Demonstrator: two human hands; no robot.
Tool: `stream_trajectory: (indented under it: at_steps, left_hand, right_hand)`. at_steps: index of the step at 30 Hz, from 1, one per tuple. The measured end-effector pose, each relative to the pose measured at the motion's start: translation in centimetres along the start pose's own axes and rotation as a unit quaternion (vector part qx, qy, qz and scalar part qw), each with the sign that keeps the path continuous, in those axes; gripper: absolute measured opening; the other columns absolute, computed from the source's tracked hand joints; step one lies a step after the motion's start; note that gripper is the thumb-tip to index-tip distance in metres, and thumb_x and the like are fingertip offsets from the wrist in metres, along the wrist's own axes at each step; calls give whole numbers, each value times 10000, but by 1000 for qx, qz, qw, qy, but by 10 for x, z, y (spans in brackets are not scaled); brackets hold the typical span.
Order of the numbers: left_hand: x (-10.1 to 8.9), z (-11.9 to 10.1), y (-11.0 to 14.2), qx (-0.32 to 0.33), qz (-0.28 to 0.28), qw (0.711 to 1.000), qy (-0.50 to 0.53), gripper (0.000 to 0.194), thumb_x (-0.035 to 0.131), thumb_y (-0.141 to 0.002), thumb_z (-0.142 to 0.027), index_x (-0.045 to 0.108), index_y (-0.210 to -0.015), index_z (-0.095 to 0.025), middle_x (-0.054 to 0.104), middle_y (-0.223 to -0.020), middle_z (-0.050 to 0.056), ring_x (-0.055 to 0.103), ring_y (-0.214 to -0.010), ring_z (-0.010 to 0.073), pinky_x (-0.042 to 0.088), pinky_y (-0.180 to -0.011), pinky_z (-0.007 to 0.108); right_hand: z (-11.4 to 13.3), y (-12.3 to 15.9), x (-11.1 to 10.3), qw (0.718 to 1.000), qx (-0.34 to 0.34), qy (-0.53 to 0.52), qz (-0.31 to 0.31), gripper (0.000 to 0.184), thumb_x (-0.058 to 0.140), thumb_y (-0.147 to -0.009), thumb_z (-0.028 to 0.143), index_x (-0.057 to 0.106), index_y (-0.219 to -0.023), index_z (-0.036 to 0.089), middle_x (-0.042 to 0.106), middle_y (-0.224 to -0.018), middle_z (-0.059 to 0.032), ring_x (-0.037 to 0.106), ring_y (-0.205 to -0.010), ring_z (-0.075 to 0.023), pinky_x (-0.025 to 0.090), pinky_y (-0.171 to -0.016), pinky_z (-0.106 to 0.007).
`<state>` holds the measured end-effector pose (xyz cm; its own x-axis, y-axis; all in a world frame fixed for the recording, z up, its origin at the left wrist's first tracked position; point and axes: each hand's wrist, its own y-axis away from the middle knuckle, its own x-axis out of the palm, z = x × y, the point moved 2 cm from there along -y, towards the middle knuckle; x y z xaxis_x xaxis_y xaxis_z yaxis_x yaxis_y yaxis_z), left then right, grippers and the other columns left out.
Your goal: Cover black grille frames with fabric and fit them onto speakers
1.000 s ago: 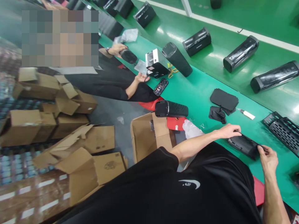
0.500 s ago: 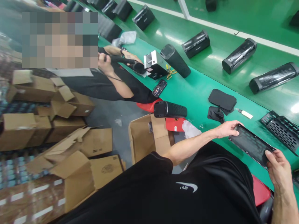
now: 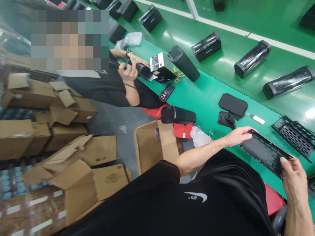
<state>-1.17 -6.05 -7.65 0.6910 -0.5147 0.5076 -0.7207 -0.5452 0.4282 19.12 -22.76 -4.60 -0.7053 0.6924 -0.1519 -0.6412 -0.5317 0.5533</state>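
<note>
The black cover (image 3: 265,152) has turned inner side up since one second ago; left hand (image 3: 239,135) and right hand (image 3: 294,171) pinch opposite ends, probably keeping it steady.

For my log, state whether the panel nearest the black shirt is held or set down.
The panel is held: left hand on one end, right hand on the other, thumbs over its face.

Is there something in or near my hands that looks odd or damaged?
Perhaps the crumpled black material: it lies bunched up beside a stack of flat black sheets, so it looks untidy. The black panel held by your left hand and right hand shows no clear damage.
</note>
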Motion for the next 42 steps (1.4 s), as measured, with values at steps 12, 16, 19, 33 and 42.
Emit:
stream_trajectory:
  at_steps: [12, 16, 19, 33, 42]
  left_hand:
    - [4, -2, 2, -18, -4, 1000, 8, 442, 803, -809, -438, 738, -1144, -157, 719, -975, 48, 626, -830, 152, 472, -838, 284]
    - [4, -3, 1, -23, -16, 1000, -8, 465, 787, -829, -486, 741, -1152, -155, 716, -969, 42, 615, -815, 147, 462, -815, 277]
    - [4, -2, -2, -23, -33, 999, -4, 486, 804, -810, -517, 745, -1115, -143, 709, -950, 40, 612, -826, 150, 460, -837, 286]
    - [3, 7, -4, -42, -34, 996, 68, 424, 831, -724, -265, 772, -1122, -130, 760, -1005, 82, 655, -899, 175, 466, -951, 330]
    - [0, 16, -4, -47, -50, 997, 47, 520, 817, -763, -313, 743, -1239, -118, 767, -1019, 100, 682, -910, 196, 497, -954, 366]
  right_hand:
    - [-9, 0, -8, 999, 1, -36, -27, 462, 921, -682, 482, 710, -977, 195, 698, -911, 3, 610, -783, -148, 503, -803, -299]
    - [0, 3, 0, 997, 11, -80, -14, 483, 965, -588, 402, 660, -903, 198, 666, -816, 21, 605, -740, -135, 509, -747, -263]
    - [3, 4, 1, 996, 19, -89, -4, 502, 973, -545, 354, 621, -875, 214, 527, -644, 90, 495, -591, -91, 470, -638, -223]
    - [-4, -5, 4, 997, 49, -54, -22, 472, 915, -636, 468, 533, -804, 248, 358, -553, 102, 438, -527, -121, 407, -515, -241]
    - [5, -2, 9, 993, 103, -46, -45, 498, 907, -588, 429, 498, -820, 265, 261, -514, 135, 283, -441, -90, 292, -435, -233]
